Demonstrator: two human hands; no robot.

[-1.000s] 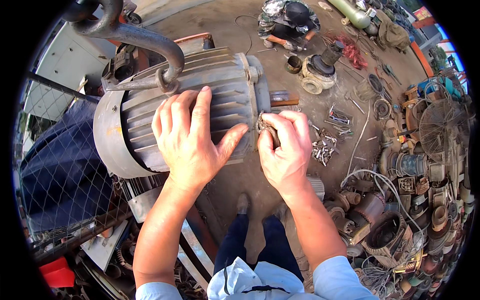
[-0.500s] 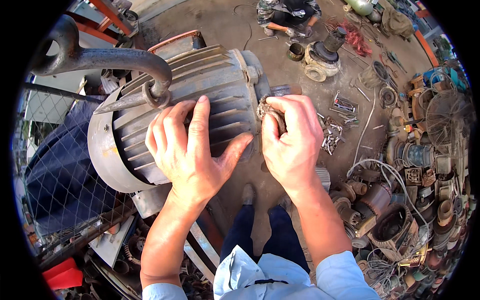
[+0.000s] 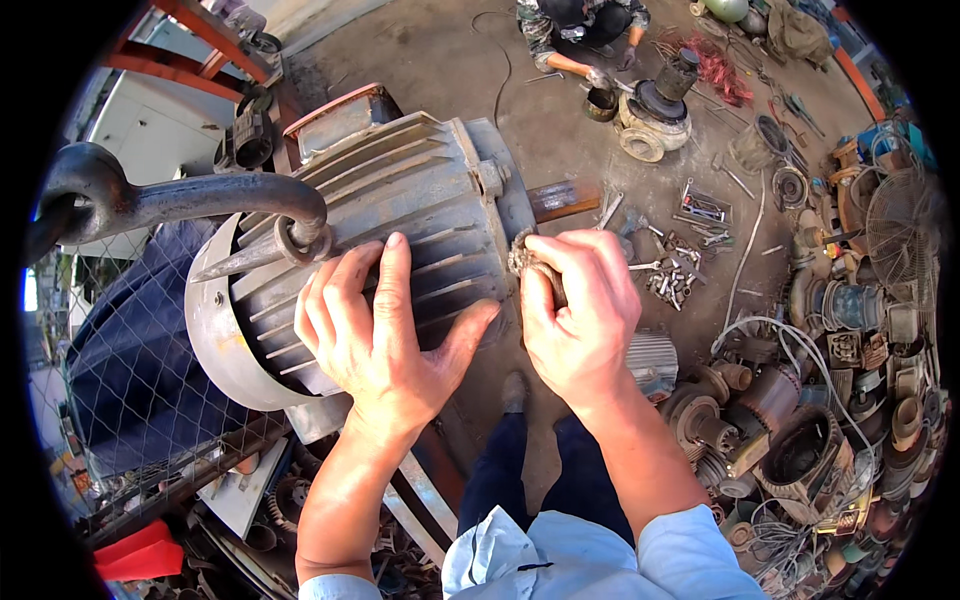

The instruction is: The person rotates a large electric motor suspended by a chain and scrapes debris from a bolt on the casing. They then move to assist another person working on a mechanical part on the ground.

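A large grey electric motor (image 3: 400, 180) with cooling fins lies on its side in front of me. My left hand (image 3: 385, 335) rests on the fins with its fingers spread and thumb out, holding nothing. My right hand (image 3: 585, 310) is closed round a frayed, grey-brown wad of cloth (image 3: 522, 255), most of which the fingers cover. The wad is against the edge of the motor's end face, below the shaft (image 3: 565, 199). A heavy metal hook (image 3: 240, 195) meets an eyebolt (image 3: 305, 240) on the motor's body, just beyond my left hand.
A person (image 3: 575, 35) squats at the far side by a black can (image 3: 600, 103) and a pump-like part (image 3: 655, 125). Wrenches and sockets (image 3: 680, 275) lie on the ground. Motor parts (image 3: 800, 440) are heaped at right, a wire fence (image 3: 150, 370) stands at left.
My view has shifted a little, so the motor and hook sit lower in it. Both my hands keep their places on the motor. The squatting person's hand has moved to the black can.
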